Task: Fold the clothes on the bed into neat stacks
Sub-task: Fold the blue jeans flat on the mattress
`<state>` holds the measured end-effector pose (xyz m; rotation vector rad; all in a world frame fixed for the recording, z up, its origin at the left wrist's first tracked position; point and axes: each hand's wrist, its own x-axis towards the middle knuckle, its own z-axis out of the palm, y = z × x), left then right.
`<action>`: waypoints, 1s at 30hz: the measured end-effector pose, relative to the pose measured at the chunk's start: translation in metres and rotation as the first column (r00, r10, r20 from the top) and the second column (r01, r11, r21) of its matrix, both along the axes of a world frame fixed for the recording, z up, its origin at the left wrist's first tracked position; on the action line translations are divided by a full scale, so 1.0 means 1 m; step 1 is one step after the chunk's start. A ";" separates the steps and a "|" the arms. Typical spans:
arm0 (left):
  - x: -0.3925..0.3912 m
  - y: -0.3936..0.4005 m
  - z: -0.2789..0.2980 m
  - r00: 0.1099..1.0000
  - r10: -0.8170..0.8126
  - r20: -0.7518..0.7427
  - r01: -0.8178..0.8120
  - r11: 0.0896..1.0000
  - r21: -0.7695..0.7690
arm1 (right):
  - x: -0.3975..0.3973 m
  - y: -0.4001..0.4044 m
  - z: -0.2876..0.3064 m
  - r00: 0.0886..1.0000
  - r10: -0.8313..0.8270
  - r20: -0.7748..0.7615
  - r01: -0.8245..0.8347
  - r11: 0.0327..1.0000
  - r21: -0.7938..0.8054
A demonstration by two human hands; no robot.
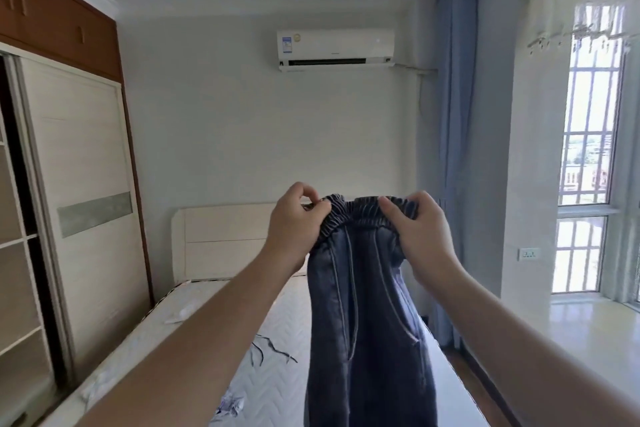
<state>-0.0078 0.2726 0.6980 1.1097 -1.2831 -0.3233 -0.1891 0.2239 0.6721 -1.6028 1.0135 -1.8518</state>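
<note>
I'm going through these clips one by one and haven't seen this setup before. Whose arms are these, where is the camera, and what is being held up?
There is no robot here. A person wears one wide-angle camera on the head, so you see their own arms reaching forward. The left hand and the right hand each grip the elastic waistband of dark blue jeans, held up in the air so the legs hang down over the bed. On the mattress lie a thin dark cord and a few scraps, too small to identify. Behind are a headboard, a wardrobe on the left and an air conditioner on the wall.
</note>
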 end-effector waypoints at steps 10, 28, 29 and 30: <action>-0.025 -0.016 -0.005 0.942 0.277 0.190 -0.255 0.958 -0.132 | 0.026 0.035 -0.017 0.978 0.001 -0.207 -0.007 1.000 -0.029; -0.037 -0.028 -0.037 0.939 0.228 0.257 -0.218 0.974 -0.069 | 0.037 0.034 -0.039 0.994 0.099 0.042 -0.098 0.995 -0.016; -0.037 -0.028 -0.037 0.931 0.243 0.272 -0.229 0.970 -0.083 | 0.038 0.034 -0.039 0.993 0.106 0.048 -0.106 0.994 -0.017; -0.036 -0.029 -0.038 0.922 0.254 0.292 -0.237 0.967 -0.094 | 0.038 0.033 -0.039 0.992 0.111 0.054 -0.110 0.994 -0.018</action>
